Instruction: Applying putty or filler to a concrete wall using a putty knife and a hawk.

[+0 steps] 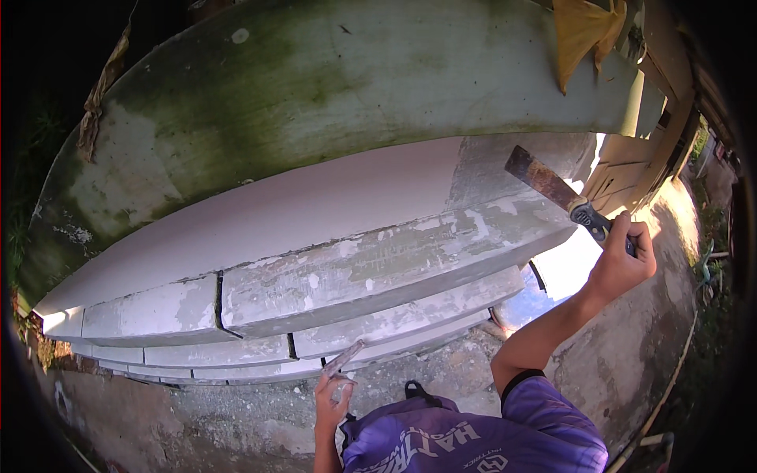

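Note:
My right hand (617,264) is raised at the right, fingers closed round the dark handle of a scraper (556,184). Its broad blade is brown with rust and points up and left, in front of the upper ledge. Low in the middle, my left hand (333,400) grips a narrow flat tool (344,356) smeared with whitish stuff; its exact kind is not clear. This tool overlaps the lower ledges in the view, and contact cannot be told. The upper ledge (378,264) is grey with patchy white paint and has a dark vertical gap toward its left.
A large curved panel (315,87), pale with green staining, hangs over a smooth white surface (276,197). Dry yellow leaves (583,39) dangle at its upper right. Several stepped ledges (410,311) descend toward rough concrete ground (631,355). A pole (674,378) lies along the right.

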A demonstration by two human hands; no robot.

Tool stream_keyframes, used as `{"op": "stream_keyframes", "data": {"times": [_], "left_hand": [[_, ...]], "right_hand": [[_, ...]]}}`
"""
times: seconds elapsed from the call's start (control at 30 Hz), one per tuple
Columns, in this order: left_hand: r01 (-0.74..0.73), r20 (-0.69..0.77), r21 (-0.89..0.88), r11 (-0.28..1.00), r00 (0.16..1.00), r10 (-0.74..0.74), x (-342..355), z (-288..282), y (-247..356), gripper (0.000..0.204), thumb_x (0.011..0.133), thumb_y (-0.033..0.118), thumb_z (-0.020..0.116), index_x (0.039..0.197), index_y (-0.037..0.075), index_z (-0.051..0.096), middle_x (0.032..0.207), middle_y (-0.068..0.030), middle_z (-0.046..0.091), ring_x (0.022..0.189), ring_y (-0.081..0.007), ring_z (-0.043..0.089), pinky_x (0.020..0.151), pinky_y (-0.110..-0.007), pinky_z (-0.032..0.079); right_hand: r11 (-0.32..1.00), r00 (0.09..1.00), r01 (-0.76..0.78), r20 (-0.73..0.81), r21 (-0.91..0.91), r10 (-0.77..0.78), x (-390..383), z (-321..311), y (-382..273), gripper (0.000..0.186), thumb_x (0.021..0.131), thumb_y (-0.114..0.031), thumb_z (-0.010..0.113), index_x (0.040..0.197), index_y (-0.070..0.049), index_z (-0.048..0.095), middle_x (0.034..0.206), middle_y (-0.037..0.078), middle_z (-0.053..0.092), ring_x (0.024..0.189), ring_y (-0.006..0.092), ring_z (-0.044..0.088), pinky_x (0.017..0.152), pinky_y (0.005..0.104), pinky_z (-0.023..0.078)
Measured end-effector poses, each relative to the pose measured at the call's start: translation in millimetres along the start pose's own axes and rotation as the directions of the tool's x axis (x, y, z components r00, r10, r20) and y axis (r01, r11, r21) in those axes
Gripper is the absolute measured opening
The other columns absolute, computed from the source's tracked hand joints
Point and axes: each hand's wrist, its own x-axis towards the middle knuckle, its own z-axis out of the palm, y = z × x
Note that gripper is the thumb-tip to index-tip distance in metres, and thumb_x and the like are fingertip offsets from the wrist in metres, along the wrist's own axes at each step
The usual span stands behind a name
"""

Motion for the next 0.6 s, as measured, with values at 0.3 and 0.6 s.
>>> {"op": "stream_keyframes", "data": {"times": [0.3,0.6], "left_hand": [[0.044,-0.006,0.015,0.999,0.999,-0.044,-24,-24,-12,0.006,0.083,0.007,0.066,0.086,0.002,0.070,0.090,-0.0140,0.063,0.086,-0.0281,0.063,0.080,-0.037,0.047],[0.025,0.001,0.040,0.999,1.000,-0.025,-41,-53,-26,0.005,0.083,0.006,0.066,0.084,0.002,0.069,0.087,-0.0141,0.064,0.084,-0.0294,0.063,0.079,-0.037,0.047]], "right_hand": [[0.969,0.972,-0.214,0.128,0.127,0.197,3,57,8,0.033,0.082,-0.009,0.067,0.057,-0.004,0.047,0.052,-0.009,0.038,0.051,0.0001,0.029,0.050,0.0209,0.020],[0.642,0.765,-0.621,0.169,0.450,0.622,-90,-17,-9,0.035,0.099,-0.030,0.061,0.072,-0.010,0.051,0.061,-0.003,0.050,0.044,0.0021,0.035,0.040,0.0206,0.024]]}}
